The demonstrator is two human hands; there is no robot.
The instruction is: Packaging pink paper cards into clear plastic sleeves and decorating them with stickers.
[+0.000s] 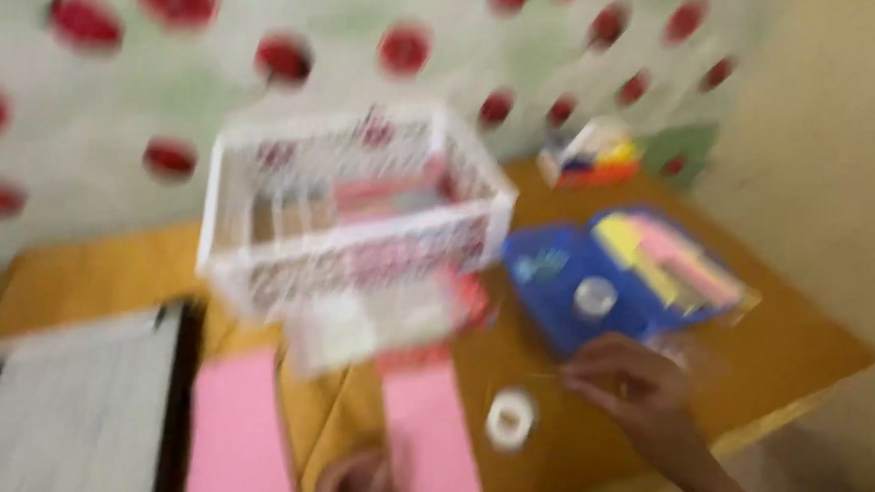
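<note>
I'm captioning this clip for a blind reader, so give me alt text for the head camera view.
Blurred view down onto a yellow wooden table: the person's right hand pinches something thin beside a small white tape roll, while the left hand rests at the bottom edge between two pink paper sheets. Behind stand a white lattice plastic basket and an open blue case.

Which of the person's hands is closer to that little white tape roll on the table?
Right. The right hand sits just right of the tape roll; the left hand is farther off, lower left, by the pink paper.
</note>
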